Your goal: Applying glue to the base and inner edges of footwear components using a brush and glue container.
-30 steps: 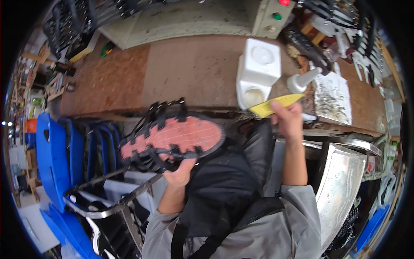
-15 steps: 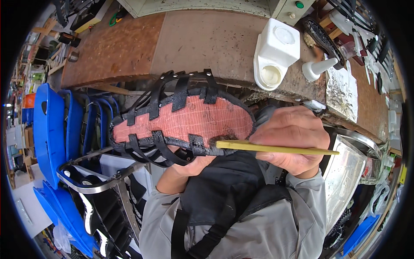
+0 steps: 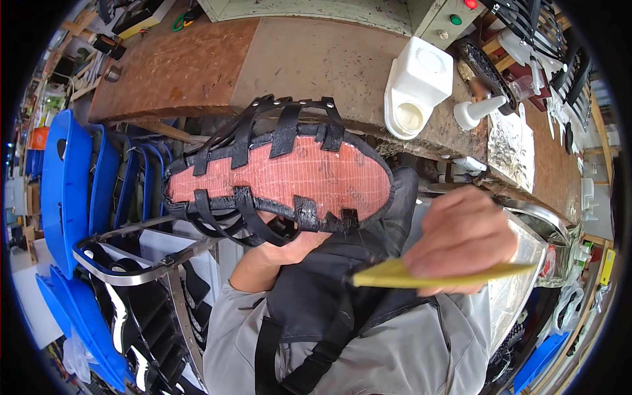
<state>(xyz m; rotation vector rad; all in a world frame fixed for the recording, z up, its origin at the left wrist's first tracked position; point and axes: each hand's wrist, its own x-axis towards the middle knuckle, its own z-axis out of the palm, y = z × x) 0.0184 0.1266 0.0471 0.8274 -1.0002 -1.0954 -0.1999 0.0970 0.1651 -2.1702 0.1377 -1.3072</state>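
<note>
A black strappy sandal (image 3: pixel 280 172) is held with its reddish, sole-less underside up, the strap ends folded over the edge. Beneath it, my left hand (image 3: pixel 293 249) grips the sandal from below, its fingers mostly hidden by the straps. My right hand (image 3: pixel 464 234) is closed around a yellow brush (image 3: pixel 382 273), blurred by motion, whose dark tip sits below the sandal's wide end, apart from it. Dark, wet-looking patches mark the folded strap ends and the rim.
Beyond the sandal runs a brown workbench (image 3: pixel 309 62) with a white container (image 3: pixel 421 82), a white nozzle bottle (image 3: pixel 477 112) and another shoe sole (image 3: pixel 487 69). Blue trays (image 3: pixel 66 191) and a metal-framed rack (image 3: pixel 125 278) stand at the left.
My right hand has drawn the brush away from the sandal's rim, down and to the right. The sandal stays in my left hand, nearly in place.
</note>
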